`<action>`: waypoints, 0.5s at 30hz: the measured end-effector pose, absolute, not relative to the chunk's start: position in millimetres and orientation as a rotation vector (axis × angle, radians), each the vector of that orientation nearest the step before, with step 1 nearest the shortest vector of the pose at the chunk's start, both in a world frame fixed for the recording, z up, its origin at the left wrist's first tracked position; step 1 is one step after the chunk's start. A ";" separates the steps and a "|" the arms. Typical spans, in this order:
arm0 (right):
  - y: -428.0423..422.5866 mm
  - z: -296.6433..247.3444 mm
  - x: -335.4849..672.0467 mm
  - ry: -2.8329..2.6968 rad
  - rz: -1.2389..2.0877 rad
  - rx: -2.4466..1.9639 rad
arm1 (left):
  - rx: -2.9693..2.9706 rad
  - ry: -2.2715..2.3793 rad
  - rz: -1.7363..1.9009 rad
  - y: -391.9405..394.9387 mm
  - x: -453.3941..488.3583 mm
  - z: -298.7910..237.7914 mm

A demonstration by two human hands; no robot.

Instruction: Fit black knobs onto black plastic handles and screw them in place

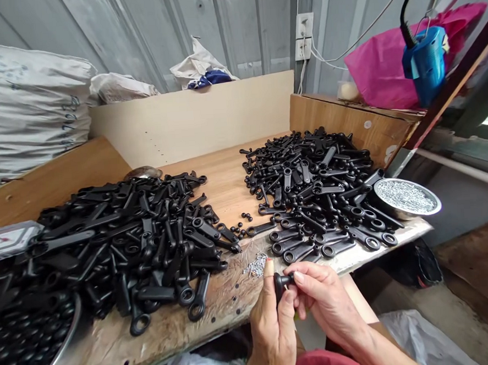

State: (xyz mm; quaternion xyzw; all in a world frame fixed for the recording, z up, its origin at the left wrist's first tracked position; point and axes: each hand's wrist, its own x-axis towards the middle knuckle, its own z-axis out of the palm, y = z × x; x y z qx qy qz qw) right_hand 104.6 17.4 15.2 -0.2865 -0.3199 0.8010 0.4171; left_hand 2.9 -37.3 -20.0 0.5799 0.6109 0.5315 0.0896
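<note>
Pinched tightly between thumb and forefinger of the right hand (325,296), with hardly any gap: a black knob (290,279). Just beside it, gripped between thumb and bent fingers of the left hand (271,318): a flared black part (279,285), held about over the front edge of the bench (166,330). Cannot tell whether one piece or two, nor whether anything lies hidden beneath the fingers. Could twist or skid out if pressed at a slant, given so smooth and rounded a look; could then fall past the edge rather than onto the board, being held so far forward.

Near the left forefinger, a small scatter of metal pins (256,265): easily swept about by a careless knuckle. Farther back, between the heaps, a few loose black balls (241,224), likely to roll if nudged.

On either side, a left heap (139,227) and a right heap (310,178) of black crank-like arms, apt to slide if pulled from low down. At far right, beside the right heap, a bowl of pins (438,205), perhaps easy to tip if caught by an elbow.
</note>
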 end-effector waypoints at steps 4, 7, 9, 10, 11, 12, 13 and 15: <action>14.4 10.3 106.3 -0.839 1.968 -0.759 | 1.945 1.901 1.548 -37.1 4.9 -22.0; 14.1 7.4 108.8 -0.871 1.988 -0.750 | 1.875 1.864 1.495 -40.9 4.4 -24.9; 13.7 6.9 110.3 -0.878 2.010 -0.729 | 1.805 1.837 1.478 -44.8 4.3 -26.9; 13.2 7.0 110.8 -0.876 2.018 -0.717 | 1.784 1.826 1.476 -46.6 4.4 -27.6; 12.6 7.2 111.1 -0.866 2.025 -0.705 | 1.777 1.815 1.469 -48.2 4.5 -27.9; 12.0 7.5 111.3 -0.851 2.030 -0.694 | 1.784 1.809 1.466 -49.3 4.5 -27.7; 11.3 7.8 111.4 -0.834 2.037 -0.682 | 1.804 1.806 1.466 -49.9 4.5 -27.1; 10.1 8.1 111.8 -0.803 2.054 -0.661 | 1.874 1.806 1.481 -49.8 4.1 -24.9</action>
